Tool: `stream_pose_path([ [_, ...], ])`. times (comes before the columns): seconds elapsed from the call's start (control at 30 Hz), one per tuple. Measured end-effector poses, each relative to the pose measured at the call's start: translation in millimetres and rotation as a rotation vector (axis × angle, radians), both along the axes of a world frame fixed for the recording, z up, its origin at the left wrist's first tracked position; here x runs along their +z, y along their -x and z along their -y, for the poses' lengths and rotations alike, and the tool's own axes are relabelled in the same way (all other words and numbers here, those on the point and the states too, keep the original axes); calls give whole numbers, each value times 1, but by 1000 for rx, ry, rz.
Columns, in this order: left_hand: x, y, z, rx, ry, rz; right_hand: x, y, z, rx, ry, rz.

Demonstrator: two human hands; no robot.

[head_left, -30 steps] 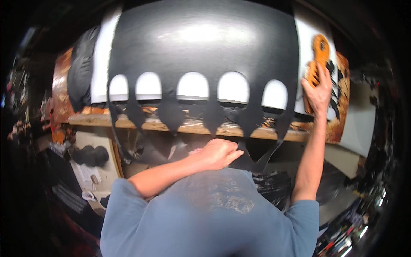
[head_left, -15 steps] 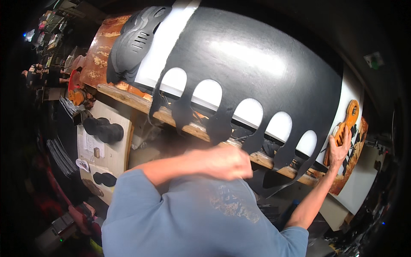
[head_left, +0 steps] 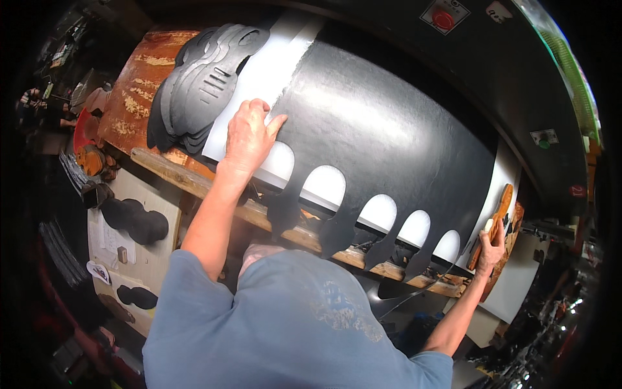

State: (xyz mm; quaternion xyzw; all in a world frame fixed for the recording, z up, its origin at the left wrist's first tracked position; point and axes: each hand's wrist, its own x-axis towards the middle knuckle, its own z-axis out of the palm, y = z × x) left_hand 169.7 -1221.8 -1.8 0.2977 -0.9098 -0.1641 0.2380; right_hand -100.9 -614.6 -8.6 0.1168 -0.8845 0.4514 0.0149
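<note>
A large black sheet, rubber-like, lies over a white board. Along its near edge runs a row of rounded cutouts, with dark tongues hanging between them. My left hand rests at the sheet's left edge, thumb spread toward the sheet and fingers bent, holding nothing that I can make out. At the right end of the board, my right hand grips an orange-brown, sole-shaped cutting die, which stands tilted on its edge. Left of the sheet lies a stack of black sole-shaped pieces with slots.
A dark machine beam with a red button and a green button spans the far side. A wooden rail borders the worktop. Black sole shapes and papers lie on a lower board at left.
My left hand has moved from in front of my chest up to the sheet's left edge. The die in my right hand has turned from lying flat to standing on its edge.
</note>
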Motion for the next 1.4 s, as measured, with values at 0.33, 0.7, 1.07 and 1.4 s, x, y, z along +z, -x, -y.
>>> stream_pose_path([
  [0.33, 11, 0, 11, 3, -338, -16, 59, -88, 231, 129, 564, 225],
  [0.7, 7, -9, 26, -45, -591, -196, 51, -123, 438, 446, 315, 187],
  [1.07, 13, -22, 22, -65, -356, -53, 18, -156, 524, 518, -186, -374],
  [1.4, -10, -25, 20, -90, -179, -209, 14, -163, 500, 502, -207, -362],
])
